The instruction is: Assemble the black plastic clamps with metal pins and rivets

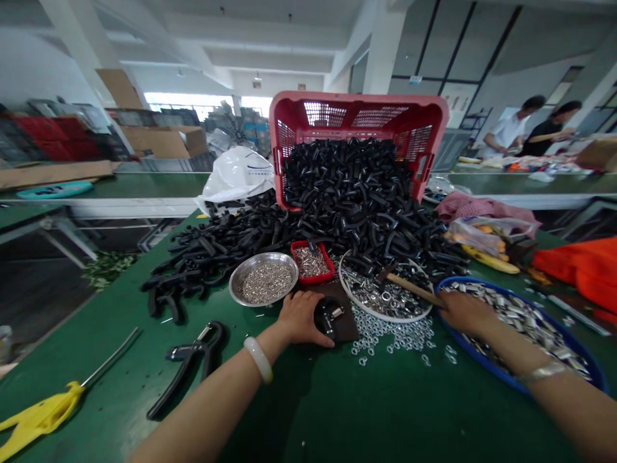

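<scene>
My left hand [301, 318] holds a small black clamp-like part with a spring [332, 313] down on a dark square block [348, 326] at the middle of the green table. The wooden handle of a hammer [414, 289] is in my right hand [463, 313]; its head hangs over a round white-rimmed tray [385, 318] of metal rings. A steel bowl [234, 292] of tiny metal pieces and a red box [315, 279] of small pins stand just behind my left hand. Below my right forearm lies a blue basin [518, 384] of metal cylinders.
A red crate [359, 98] lies tipped at the back, black parts [347, 186] spilling from it. To the left are a black hand gripper [193, 360] and a yellow air gun [48, 411]. Orange cloth [583, 267] lies at right. Two people work in the right background.
</scene>
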### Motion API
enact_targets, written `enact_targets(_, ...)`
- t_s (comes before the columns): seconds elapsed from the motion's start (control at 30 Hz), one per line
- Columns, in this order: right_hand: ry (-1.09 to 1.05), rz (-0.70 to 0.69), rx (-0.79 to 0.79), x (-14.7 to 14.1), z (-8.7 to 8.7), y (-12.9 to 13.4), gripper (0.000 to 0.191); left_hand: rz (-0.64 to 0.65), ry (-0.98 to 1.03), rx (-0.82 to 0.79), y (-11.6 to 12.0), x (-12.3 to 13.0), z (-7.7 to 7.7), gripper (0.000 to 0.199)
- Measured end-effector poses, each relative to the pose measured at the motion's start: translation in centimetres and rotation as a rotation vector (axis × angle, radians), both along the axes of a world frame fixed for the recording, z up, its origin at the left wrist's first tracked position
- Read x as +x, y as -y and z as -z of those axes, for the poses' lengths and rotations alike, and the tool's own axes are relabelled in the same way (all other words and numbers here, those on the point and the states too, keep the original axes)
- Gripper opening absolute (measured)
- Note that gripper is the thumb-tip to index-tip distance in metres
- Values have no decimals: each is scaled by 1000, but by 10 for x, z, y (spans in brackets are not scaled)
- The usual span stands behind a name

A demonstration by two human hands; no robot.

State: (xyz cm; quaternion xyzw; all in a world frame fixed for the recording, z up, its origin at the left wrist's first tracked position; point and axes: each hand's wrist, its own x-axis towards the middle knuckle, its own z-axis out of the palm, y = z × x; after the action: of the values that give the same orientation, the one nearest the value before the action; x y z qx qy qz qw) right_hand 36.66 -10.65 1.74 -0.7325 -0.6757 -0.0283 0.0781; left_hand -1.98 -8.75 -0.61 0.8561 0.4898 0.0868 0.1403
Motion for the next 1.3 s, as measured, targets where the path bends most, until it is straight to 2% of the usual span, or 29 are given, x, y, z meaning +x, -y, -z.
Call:
enact_targets(0.1,-68,-66,-187,8,-5,-3,18,-8,1,-6,1,0,-1,106)
enact_targets(0.23,-407,-11,-216,-14,-14,16,37,-10,16,-17,1,0,0,105)
enact_targets(0.33,-721,-101,-174,-47,-18,45,50,-7,19,-19,-1,-1,3,106)
enact_targets(0.4,-631,-194,-95,-70,-18,62,52,-3,19,-14,-2,-1,4,107)
enact_targets(0.53,-272,-348,213,-106,-6,78,42,-3,21,-5,-1,-1,3,107)
enact_targets(0.67,-136,-416,205,-121,10,80,43,-7,20,-7,-1,-1,1,107)
enact_targets(0.8,-157,-396,143,-116,5,80,42,-9,20,-27,-2,-1,0,107)
enact_targets(0.87,-209,-317,110,-106,-1,77,42,-6,13,-17,2,-1,1,105)
enact_targets(1.0,-226,-92,13,-63,-2,60,47,-63,12,125,22,2,8,93)
enact_targets(1.13,-138,-41,-43,-20,10,38,45,-90,-13,189,42,7,17,69)
enact_targets(1.23,37,-69,71,-33,15,29,37,-52,-61,155,43,9,17,67)
enact_targets(1.3,71,-219,241,-66,16,25,35,-17,-83,146,37,8,8,66)
